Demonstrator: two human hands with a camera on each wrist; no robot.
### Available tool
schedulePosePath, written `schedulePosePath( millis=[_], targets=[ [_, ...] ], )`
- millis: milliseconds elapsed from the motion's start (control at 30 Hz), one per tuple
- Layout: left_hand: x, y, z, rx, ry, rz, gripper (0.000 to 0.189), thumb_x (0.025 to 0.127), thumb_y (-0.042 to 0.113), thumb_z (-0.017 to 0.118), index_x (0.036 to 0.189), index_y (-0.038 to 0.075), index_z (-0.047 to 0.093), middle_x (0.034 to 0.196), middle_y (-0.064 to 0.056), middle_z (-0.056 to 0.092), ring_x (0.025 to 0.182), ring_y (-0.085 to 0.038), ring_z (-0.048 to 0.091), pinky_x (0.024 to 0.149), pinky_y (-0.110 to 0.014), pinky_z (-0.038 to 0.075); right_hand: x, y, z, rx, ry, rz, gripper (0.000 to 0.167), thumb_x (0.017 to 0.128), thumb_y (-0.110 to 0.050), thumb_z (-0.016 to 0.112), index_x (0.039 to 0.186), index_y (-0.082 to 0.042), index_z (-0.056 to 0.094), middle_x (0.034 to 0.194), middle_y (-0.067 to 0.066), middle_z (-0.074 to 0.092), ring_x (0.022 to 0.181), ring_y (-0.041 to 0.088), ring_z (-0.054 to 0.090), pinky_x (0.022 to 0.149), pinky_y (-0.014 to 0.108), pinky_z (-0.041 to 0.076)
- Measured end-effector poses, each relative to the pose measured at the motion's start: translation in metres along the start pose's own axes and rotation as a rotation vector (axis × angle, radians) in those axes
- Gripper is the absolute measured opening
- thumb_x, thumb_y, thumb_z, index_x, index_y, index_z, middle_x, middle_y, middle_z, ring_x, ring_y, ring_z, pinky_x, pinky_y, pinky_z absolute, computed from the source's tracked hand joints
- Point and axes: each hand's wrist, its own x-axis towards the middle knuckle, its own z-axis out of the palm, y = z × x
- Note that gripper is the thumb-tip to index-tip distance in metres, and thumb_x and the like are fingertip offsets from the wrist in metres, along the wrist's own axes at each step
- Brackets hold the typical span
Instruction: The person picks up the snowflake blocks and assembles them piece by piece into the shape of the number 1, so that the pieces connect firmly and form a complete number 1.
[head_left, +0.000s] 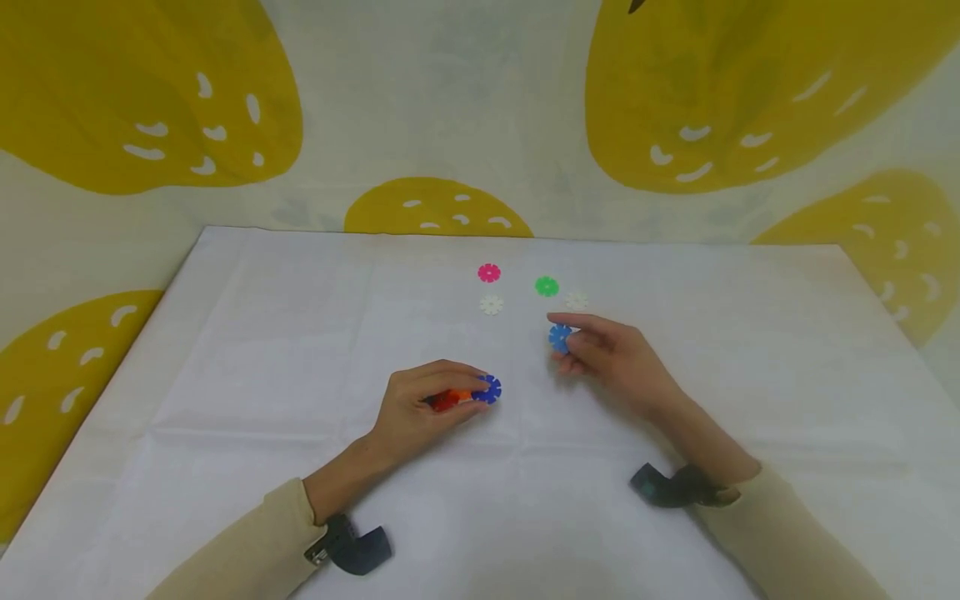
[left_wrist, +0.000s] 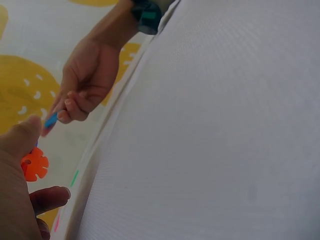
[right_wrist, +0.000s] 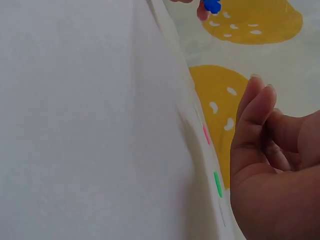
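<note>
In the head view the left hand (head_left: pixel 423 400) grips a short chain of notched plastic discs: a dark blue disc (head_left: pixel 491 389) at the fingertips, then an orange disc (head_left: pixel 461 395) and a red disc (head_left: pixel 444 402) partly covered by the fingers. The orange disc also shows in the left wrist view. Farther right, the right hand (head_left: pixel 611 358) pinches a light blue notched disc (head_left: pixel 558 337) between thumb and fingers, apart from the chain. That disc is hidden in the right wrist view, where the right hand (right_wrist: pixel 275 155) shows from the side.
Beyond the hands, a pink disc (head_left: pixel 489 273), a green disc (head_left: pixel 547 287), a white disc (head_left: pixel 491 305) and another white disc (head_left: pixel 577 302) lie flat on the white-covered table (head_left: pixel 262 333). A cloth with yellow patterns (head_left: pixel 442 208) hangs behind the table's far edge.
</note>
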Motion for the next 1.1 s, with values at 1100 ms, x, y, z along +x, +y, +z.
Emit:
schedulePosePath(
  millis=[1100],
  targets=[
    [0.0,-0.001,0.0,-0.019,-0.009,-0.012,0.029,0.071,-0.005,0.08,0.097,0.004,0.073,0.096,-0.007,0.071,0.093,-0.019,0.067,0.081,-0.032,0.053,-0.011,-0.013,0.041,0.164,-0.185,0.065,0.025,0.096,-0.025,0.06,0.114,-0.01,0.051,0.091,0.005,0.073,0.087,0.021,0.07,0.085,0.028,0.051]
  ],
)
